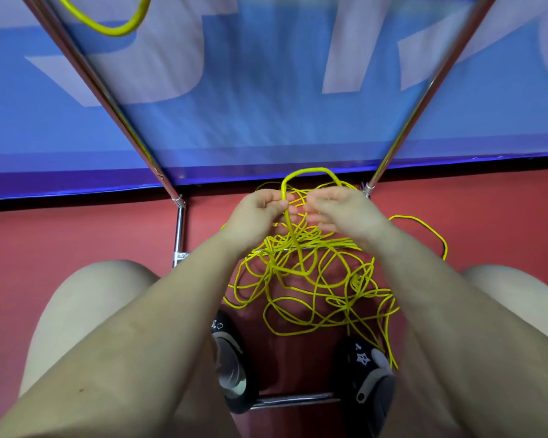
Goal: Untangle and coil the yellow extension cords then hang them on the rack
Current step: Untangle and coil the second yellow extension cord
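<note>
Chrome rack (179, 230) legs flank both hands — left hand (256, 213) and right hand (345, 210) pinch a yellow cord (307, 173) loop arching away from them, tangle (314, 286) sprawling beneath.

A red floor (76, 235) runs up to a blue banner with large pale lettering (266, 90) along the wall. Two dark slip-on shoes with grey insoles (231, 365) (369, 374) stand on the floor, the right one bearing a white star mark.

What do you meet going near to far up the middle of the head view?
Shoes → tangled cords → hands, left and right → blue banner → hanging cord loop.
</note>
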Tool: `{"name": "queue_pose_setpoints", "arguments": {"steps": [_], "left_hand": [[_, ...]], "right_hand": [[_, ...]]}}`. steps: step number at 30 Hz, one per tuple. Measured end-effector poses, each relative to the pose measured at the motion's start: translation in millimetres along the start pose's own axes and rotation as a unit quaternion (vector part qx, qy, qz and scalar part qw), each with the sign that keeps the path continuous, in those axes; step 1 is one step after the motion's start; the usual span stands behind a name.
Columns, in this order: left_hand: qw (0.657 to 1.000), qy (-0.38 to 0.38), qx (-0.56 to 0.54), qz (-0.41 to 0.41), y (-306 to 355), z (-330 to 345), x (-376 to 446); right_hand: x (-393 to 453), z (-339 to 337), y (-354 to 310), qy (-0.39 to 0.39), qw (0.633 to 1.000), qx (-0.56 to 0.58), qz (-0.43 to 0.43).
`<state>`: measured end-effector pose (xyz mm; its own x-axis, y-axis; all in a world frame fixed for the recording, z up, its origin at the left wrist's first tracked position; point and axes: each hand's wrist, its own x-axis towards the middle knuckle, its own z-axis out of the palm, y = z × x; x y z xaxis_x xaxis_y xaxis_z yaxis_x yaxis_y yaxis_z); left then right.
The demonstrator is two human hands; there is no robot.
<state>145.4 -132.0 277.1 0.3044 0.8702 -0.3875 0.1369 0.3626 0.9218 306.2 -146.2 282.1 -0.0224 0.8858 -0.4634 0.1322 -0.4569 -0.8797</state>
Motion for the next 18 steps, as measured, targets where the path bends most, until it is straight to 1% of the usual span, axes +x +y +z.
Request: {"name": "queue_pose_setpoints", "arguments": {"steps": [2, 4, 7, 10, 12, 13, 16, 18], "left_hand": [[0.998, 0.021, -0.06, -0.009, 2, -1, 2], [0.994, 0.038, -0.105, -0.017, 4, -2, 3], [0.988, 0.041, -0.147, -0.025, 5, -4, 5], [0.982, 0.04, -0.183, -0.022, 6, -6, 7], [0.981, 0.035, -0.19, -0.014, 7, -9, 10], [0.984, 0.033, -0.175, -0.009, 6, -10, 11], [0.999, 0.013, -0.048, -0.007, -1, -8, 12], [0.999, -0.024, 0.043, -0.01, -8, -5, 9]], "right_hand": [[0, 5, 9, -0.033, 0.986, -0.165, -0.019], [2, 10, 20, -0.064, 0.966, -0.249, -0.026], [2, 13, 24, -0.053, 0.954, -0.292, -0.052], [6, 13, 21, -0.029, 0.95, -0.3, -0.081], [7, 13, 18, -0.02, 0.96, -0.265, -0.091], [7, 13, 16, -0.013, 0.969, -0.231, -0.091], [7, 13, 5, 0.02, 0.996, -0.06, -0.063], [8, 9, -1, 0.061, 0.996, 0.055, -0.041]]}}
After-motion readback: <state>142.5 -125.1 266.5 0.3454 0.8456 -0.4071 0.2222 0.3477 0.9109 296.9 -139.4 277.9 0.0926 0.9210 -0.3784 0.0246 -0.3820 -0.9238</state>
